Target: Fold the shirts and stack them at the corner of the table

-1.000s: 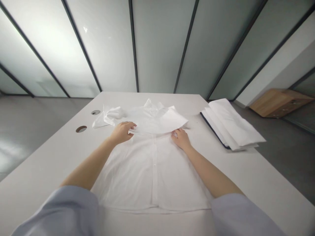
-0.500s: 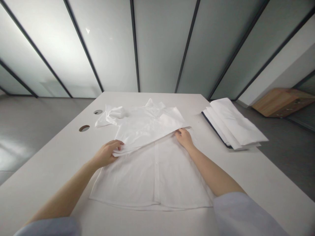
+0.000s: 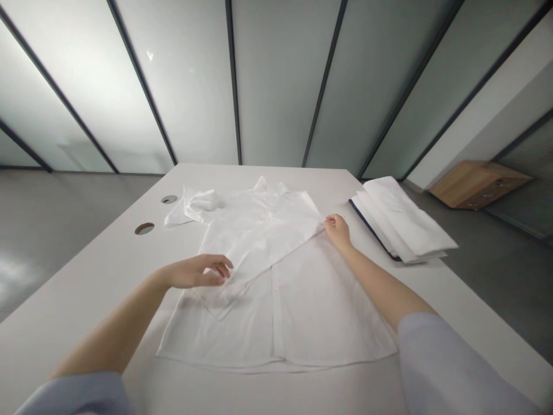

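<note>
A white button-up shirt (image 3: pixel 298 311) lies front up, its collar toward the far end and its hem toward me. One sleeve (image 3: pixel 259 253) runs slantwise across the front, its loose end at the lower left, and the other sleeve (image 3: pixel 192 207) is bunched at the far left. My right hand (image 3: pixel 338 231) pinches cloth at the shirt's right edge, near the slanting fold. Over the end of the crossed sleeve is my left hand (image 3: pixel 201 271), fingers loosely bent and apart. Whether its fingertips touch the cloth, I cannot tell.
A stack of folded white cloth (image 3: pixel 406 216) with a dark layer underneath sits at the table's right edge. Two round holes, one being the nearer hole (image 3: pixel 144 229), pierce the white table (image 3: pixel 108 276) at left. Frosted panels stand behind; a wooden cabinet (image 3: pixel 475 184) is at right.
My right hand has moved slightly right and up along the fold. My left hand let go of the cloth's edge and shifted right; the sleeve end has dropped down toward the hem.
</note>
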Action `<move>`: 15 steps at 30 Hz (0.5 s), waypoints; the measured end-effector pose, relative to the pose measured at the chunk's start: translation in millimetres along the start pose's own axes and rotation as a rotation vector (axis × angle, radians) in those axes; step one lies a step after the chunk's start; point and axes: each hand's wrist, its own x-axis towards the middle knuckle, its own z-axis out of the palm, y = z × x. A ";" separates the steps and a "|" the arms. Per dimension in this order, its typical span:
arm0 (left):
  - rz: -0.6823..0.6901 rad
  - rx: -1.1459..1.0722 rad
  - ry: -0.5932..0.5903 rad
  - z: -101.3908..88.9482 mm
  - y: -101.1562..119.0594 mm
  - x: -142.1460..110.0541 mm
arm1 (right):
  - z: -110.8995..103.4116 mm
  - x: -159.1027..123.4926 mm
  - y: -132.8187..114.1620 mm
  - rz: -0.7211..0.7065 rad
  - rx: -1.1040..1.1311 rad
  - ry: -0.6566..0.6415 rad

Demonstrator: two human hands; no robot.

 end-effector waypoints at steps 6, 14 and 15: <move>-0.198 0.405 0.576 -1.3 -60.9 73.4 | 6.7 32.3 -2.9 0.125 -0.284 -0.209; -0.270 0.657 0.565 21.0 -80.9 85.3 | 21.4 57.8 -18.5 0.137 -0.504 -0.302; -0.272 0.662 0.563 21.8 -80.6 84.2 | 22.3 59.4 -18.0 0.129 -0.536 -0.296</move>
